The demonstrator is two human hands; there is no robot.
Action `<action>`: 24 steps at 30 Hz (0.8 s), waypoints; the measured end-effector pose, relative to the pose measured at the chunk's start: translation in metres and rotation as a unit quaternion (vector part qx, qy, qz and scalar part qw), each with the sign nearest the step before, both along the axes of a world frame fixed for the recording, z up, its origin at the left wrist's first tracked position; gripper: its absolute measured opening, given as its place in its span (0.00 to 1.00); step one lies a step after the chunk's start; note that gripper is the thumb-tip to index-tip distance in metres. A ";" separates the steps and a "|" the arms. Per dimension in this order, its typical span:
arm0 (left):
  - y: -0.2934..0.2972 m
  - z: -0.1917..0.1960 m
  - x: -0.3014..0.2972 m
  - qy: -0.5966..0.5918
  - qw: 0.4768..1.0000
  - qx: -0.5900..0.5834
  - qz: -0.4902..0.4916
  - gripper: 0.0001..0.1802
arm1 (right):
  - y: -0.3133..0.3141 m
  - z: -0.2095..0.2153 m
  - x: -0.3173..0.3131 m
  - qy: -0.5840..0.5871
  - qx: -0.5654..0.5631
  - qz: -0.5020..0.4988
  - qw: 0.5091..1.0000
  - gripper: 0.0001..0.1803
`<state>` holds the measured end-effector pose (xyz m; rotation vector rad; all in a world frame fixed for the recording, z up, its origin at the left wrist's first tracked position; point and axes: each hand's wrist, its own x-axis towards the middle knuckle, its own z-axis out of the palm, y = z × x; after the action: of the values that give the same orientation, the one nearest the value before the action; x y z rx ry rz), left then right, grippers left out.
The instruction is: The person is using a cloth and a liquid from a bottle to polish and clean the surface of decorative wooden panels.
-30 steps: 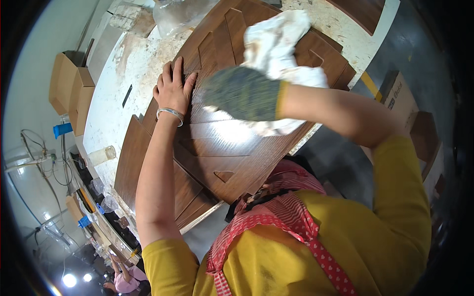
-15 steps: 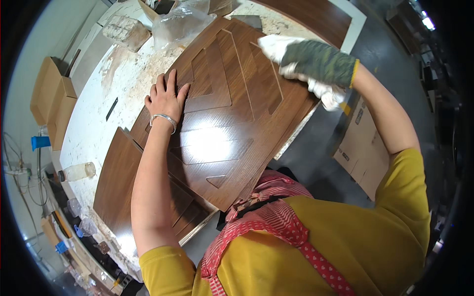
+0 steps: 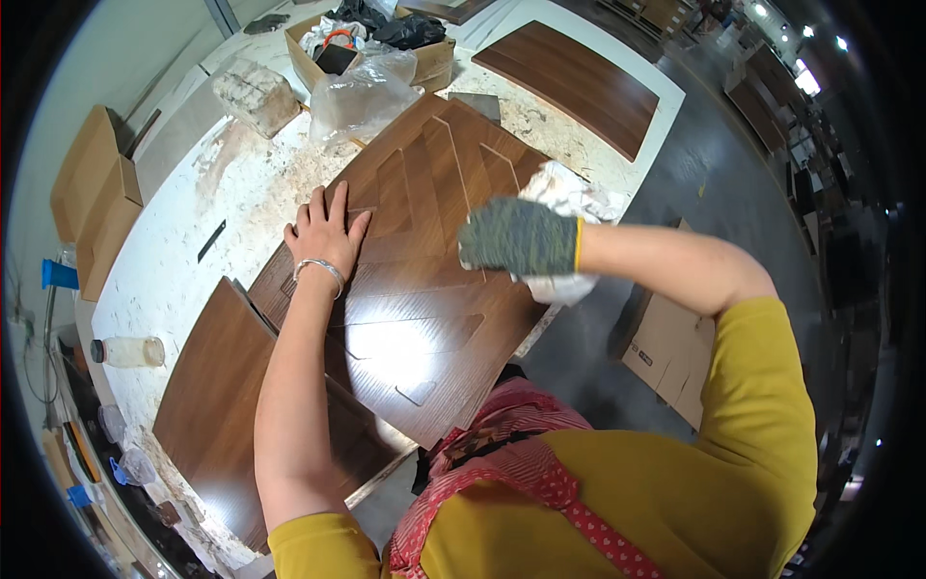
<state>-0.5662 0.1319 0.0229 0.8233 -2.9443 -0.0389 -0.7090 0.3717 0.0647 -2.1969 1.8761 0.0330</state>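
Observation:
A brown wood-grain panel [image 3: 415,318] with grooved outlines lies on the white worktable in front of me. My left hand [image 3: 326,232], bare and with a bracelet at the wrist, rests on the panel's left side with fingers spread. My right hand [image 3: 521,237] wears a dark green camouflage glove with a yellow cuff. It presses a crumpled white cloth [image 3: 574,198] onto the panel's right part. The cloth bulges out on both sides of the glove, and the right fingertips are partly hidden. A second brown panel [image 3: 217,386] lies partly beneath at the lower left.
Beyond the panel, the worktable [image 3: 174,261] holds a clear plastic bag [image 3: 362,101], a pale block [image 3: 256,96], a box of bags and odds and ends [image 3: 434,66] and another brown board [image 3: 574,82]. A small jar [image 3: 130,352] lies left. A flat carton [image 3: 666,357] is at the right.
My right hand has moved with the cloth from the panel's far right edge inward and nearer to me. My left hand stays spread on the panel. The view has shifted slightly.

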 end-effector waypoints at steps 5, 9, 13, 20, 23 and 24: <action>0.004 0.000 0.000 0.012 0.999 -0.031 0.010 0.32 | -0.059 -0.005 -0.103 0.078 -0.279 0.131 0.948 0.10; 0.002 0.001 0.004 0.017 0.999 -0.028 0.014 0.31 | -0.105 -0.056 -0.153 -0.077 0.005 -0.101 0.992 0.16; 0.006 0.010 0.008 0.018 0.999 0.003 -0.028 0.30 | -0.058 0.019 -0.088 0.132 -0.186 0.263 0.937 0.05; 0.004 0.006 0.001 0.013 0.999 0.006 -0.032 0.29 | -0.073 -0.003 -0.148 -0.094 -0.140 0.119 0.978 0.08; 0.007 0.008 0.002 0.000 1.000 0.011 -0.023 0.30 | -0.036 -0.003 -0.077 0.014 -0.204 0.249 0.947 0.11; 0.005 0.011 0.005 -0.002 1.000 0.009 -0.020 0.30 | -0.027 -0.008 -0.057 -0.008 -0.189 0.256 0.948 0.11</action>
<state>-0.5612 0.1372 0.0337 0.7661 -2.9685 -0.0652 -0.7659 0.3444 0.0566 -2.8791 1.3324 -0.2713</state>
